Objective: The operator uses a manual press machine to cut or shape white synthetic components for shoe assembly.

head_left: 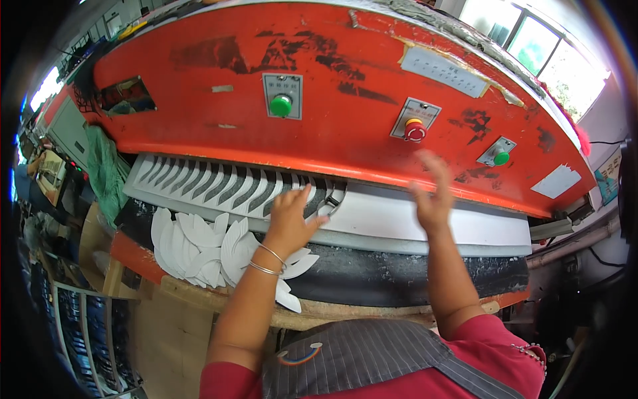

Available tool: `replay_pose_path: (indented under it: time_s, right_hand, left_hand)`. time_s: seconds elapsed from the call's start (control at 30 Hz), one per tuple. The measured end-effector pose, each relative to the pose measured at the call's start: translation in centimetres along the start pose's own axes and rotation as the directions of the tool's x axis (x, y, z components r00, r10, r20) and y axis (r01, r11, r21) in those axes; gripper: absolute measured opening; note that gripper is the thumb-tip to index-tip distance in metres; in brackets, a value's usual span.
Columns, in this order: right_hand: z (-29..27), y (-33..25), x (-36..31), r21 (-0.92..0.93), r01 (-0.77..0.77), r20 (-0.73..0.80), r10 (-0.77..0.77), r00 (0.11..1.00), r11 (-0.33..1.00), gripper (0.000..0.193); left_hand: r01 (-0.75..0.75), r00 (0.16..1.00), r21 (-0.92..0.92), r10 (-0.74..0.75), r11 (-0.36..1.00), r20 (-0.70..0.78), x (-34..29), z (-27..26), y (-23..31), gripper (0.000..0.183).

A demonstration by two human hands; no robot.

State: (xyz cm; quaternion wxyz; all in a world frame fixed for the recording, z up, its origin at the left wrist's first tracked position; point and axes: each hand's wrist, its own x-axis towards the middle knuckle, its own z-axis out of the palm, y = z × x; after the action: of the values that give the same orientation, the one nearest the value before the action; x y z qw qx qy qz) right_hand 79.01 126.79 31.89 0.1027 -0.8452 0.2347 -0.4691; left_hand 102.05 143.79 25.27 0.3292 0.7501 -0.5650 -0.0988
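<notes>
My left hand [290, 216] is over a thick white sheet [412, 216], its thumb and fingers spread. Just right of its fingers lies a curved, dark-edged cutting die [334, 198] on the sheet; whether the hand touches it I cannot tell. A row of curved cut-outs [226, 184] runs leftward from there. Below my left wrist, white crescent-shaped cut pieces [189, 246] lie in a loose heap. My right hand [433, 196], slightly blurred, is raised in front of the red machine with its fingers apart and nothing visible in it.
The red press beam [332, 60] spans the far side, above the sheet. It carries a green button [280, 105], a red emergency-stop knob [415, 130] and another green button [501, 157]. A black work surface [372, 279] borders the near side. Green plastic [103, 166] hangs at left.
</notes>
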Motion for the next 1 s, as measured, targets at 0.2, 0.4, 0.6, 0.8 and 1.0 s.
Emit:
replay_pose_path:
  time_s: [0.2, 0.4, 0.6, 0.8, 1.0]
  right_hand:
    - [-8.9, 4.8, 8.6, -0.459, -0.106, -0.585, -0.211, 0.783, 0.882, 0.039]
    - [-9.3, 6.3, 10.2, -0.606, -0.195, -0.532, -0.211, 0.82, 0.771, 0.04]
    - [-9.1, 1.6, 5.0, -0.326, 0.01, -0.262, -0.101, 0.96, 0.945, 0.034]
    - [-6.4, -8.4, -5.9, 0.077, -0.024, 0.741, -0.041, 0.671, 0.997, 0.059]
    - [-4.9, -14.3, -12.0, -0.026, -0.051, 0.871, 0.048, 0.489, 0.998, 0.053]
  left_hand:
    - [-0.226, 0.747, 0.089, 0.231, 0.97, -0.623, 6.9, -7.6, 4.3, 0.013]
    - [-0.169, 0.874, 0.082, 0.188, 0.982, -0.449, 10.8, -11.8, 4.8, 0.031]
    - [-0.022, 0.998, -0.18, 0.012, 0.983, -0.054, 0.6, -7.6, 6.7, 0.026]
    - [0.055, 0.911, -0.162, 0.017, 0.985, 0.413, -12.0, -3.1, 9.4, 0.023]
    - [-0.018, 0.994, -0.033, 0.022, 0.999, 0.11, -14.8, -0.7, 10.3, 0.017]
